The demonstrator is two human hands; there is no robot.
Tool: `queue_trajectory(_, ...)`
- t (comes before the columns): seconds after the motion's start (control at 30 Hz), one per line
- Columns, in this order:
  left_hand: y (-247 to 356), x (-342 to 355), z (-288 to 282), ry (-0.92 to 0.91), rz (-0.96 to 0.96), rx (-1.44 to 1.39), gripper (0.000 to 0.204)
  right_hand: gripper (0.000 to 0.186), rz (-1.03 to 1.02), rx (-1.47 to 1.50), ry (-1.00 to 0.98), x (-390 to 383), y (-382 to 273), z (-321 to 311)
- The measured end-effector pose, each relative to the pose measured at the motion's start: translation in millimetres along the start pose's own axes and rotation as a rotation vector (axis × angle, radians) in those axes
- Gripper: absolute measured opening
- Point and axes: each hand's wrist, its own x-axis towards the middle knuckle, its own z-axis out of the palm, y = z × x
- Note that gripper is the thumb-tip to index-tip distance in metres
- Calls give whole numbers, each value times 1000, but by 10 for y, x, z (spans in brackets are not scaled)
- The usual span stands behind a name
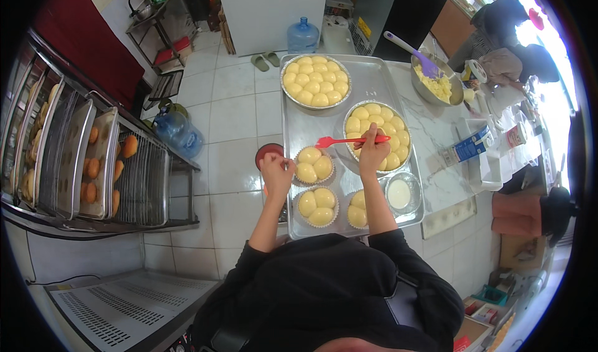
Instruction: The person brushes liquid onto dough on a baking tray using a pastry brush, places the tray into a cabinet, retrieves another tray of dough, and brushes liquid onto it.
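Observation:
My right hand (372, 151) grips a red pastry brush (339, 141) by its handle, above a large round foil pan of dough balls (378, 120). The brush head is over the far edge of a small fluted cup of glossy dough balls (313, 165). Beside that cup's left rim is my left hand (278, 170), fingers curled and pinched; whether they hold the rim is unclear. Nearer me sit two similar cups (318, 207) (357, 210), the right one partly behind my forearm. A second large pan of dough balls (315, 81) stands at the far end of the metal tray (298, 123).
On the tray's right stands a clear bowl of white liquid (398, 194). A metal bowl of yellow mixture (438, 90) with a purple spatula (428, 64) is on the marble table (430, 128). A rack with baked buns (93, 165) stands left. Another person (492, 41) is at far right.

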Motion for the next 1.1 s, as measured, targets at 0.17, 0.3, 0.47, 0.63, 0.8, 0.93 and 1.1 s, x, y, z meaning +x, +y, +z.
queue_trajectory(0.17,-39,2,15,-23,0,11,9,35,58,19,-88,-43,52,-123)
queue_trajectory(0.3,-31,-9,8,-38,-26,27,10,38,-47,7,48,6,-4,-185)
queue_trajectory(0.47,-11,6,16,-28,-11,-9,9,38,37,81,-97,-54,27,-115)
queue_trajectory(0.63,-60,10,26,-12,-1,26,8,35,7,16,8,85,-38,-96)
queue_trajectory(0.8,40,23,-38,-75,-29,43,10,31,57,-87,-113,-47,26,34)
queue_trajectory(0.93,28,-14,11,-86,-27,44,10,32,81,-84,-30,23,80,-225)
queue_trajectory(1.1,-45,45,19,-132,75,137,12,35,-71,-153,217,116,-323,-940)
